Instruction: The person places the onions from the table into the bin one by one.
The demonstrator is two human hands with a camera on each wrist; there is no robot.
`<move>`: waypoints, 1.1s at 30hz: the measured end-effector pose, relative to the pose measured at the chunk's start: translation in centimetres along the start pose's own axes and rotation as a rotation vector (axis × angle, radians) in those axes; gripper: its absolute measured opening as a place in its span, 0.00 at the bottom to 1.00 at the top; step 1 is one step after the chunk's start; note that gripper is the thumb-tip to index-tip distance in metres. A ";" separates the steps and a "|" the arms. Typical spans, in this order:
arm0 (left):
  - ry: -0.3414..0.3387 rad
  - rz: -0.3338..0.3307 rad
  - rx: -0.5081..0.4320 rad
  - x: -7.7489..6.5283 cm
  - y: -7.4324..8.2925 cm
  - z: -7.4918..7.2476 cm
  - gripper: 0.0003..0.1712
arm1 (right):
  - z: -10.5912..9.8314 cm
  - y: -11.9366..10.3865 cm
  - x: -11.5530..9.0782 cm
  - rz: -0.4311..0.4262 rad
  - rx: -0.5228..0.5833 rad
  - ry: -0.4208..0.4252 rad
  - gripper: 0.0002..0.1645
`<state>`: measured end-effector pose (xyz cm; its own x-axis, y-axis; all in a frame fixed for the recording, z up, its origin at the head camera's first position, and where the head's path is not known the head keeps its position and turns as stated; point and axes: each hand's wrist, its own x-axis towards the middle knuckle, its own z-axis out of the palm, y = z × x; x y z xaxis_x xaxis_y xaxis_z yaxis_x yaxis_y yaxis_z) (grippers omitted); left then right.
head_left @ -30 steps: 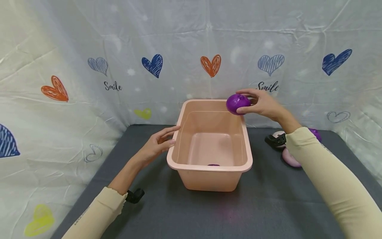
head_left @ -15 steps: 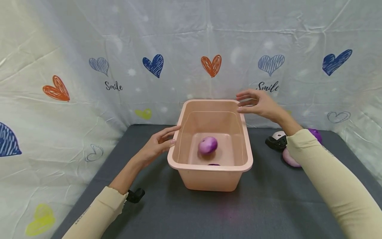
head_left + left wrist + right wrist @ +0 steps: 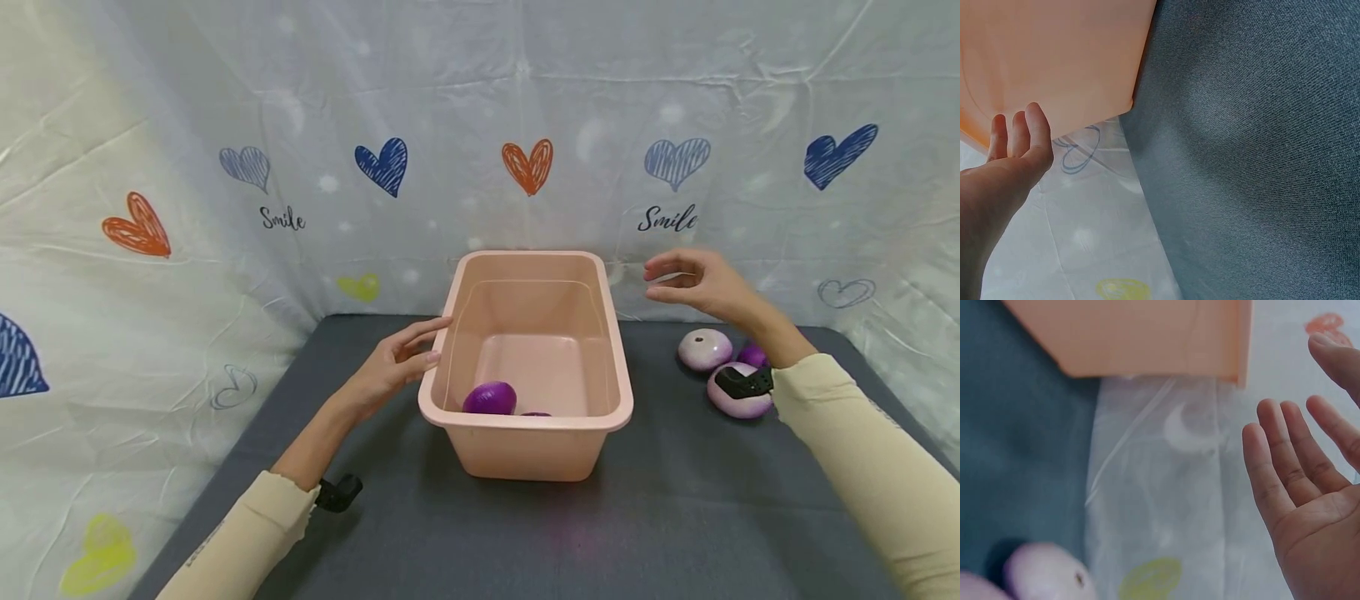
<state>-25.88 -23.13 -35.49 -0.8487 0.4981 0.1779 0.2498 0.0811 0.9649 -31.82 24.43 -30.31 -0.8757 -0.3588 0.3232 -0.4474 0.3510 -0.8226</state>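
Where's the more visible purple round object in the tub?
Head view: the purple round object sits in the near-left part of the peach tub, just left of a purple sliver.

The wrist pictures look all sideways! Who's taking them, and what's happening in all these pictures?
There's no robot here, just a person with two bare hands. One camera sits on their head, looking forward and down. Two more sit on their wrists, one each, so the room looks tipped over.

On the dark table stands a peach tub. Inside is a shiny purple round thing, plus a purple sliver of something mostly hidden. To the right lie two pale round things and another purple one, partly covered by the arm.

The left hand touches the tub's rim. The right hand is in the air, holding nothing.
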 end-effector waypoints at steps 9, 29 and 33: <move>-0.009 0.003 -0.006 0.0 -0.1 -0.1 0.32 | -2.1 1.7 -3.2 0.097 -0.074 0.006 0.25; -0.020 0.012 -0.019 -0.1 -0.3 -0.2 0.32 | -5.7 5.6 -9.3 0.161 -0.095 0.053 0.23; -0.019 0.008 -0.017 -0.1 -0.2 -0.2 0.32 | -6.4 6.3 -10.5 0.155 -0.096 0.093 0.21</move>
<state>-25.97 -23.32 -35.67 -0.8377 0.5149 0.1820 0.2485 0.0626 0.9666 -26.64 35.97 -35.88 -0.9466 -0.2139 0.2413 -0.3169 0.4784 -0.8190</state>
